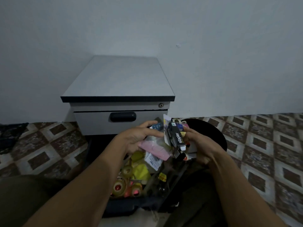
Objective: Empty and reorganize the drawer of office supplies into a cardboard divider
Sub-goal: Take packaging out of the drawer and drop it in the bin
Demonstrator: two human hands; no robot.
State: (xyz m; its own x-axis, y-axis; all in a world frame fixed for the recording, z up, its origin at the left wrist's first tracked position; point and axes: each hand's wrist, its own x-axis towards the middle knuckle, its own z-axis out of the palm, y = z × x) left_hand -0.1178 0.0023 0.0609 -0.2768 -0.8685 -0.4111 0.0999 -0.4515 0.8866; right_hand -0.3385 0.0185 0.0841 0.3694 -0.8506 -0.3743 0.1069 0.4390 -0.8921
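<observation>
The drawer [124, 208] is out of the cabinet [118, 82] and sits low between the person's legs, loaded with loose supplies. At its left lie the tape rolls [118, 187]. They are light, rigid and smooth and are likely to roll, so take each by the rim or through the core. Next to them are the yellow pads [141, 170], light and soft-edged; grip these flat across both faces. Above the drawer, the left hand [137, 138] has its fingers [152, 132] curled round a pink pack [155, 149] and film-wrapped items. Film is probably slippery, so support it from below. The stapler box [177, 136] stands tilted in the middle of the bundle. It is thin card and likely the heaviest piece, and its lower flap appears open. Hold it by the long sides with the open end up. The right hand [201, 148] clamps curled fingers on the box and the small packs behind it. A black round object [216, 135] stands at the right. No divider is in view.
</observation>
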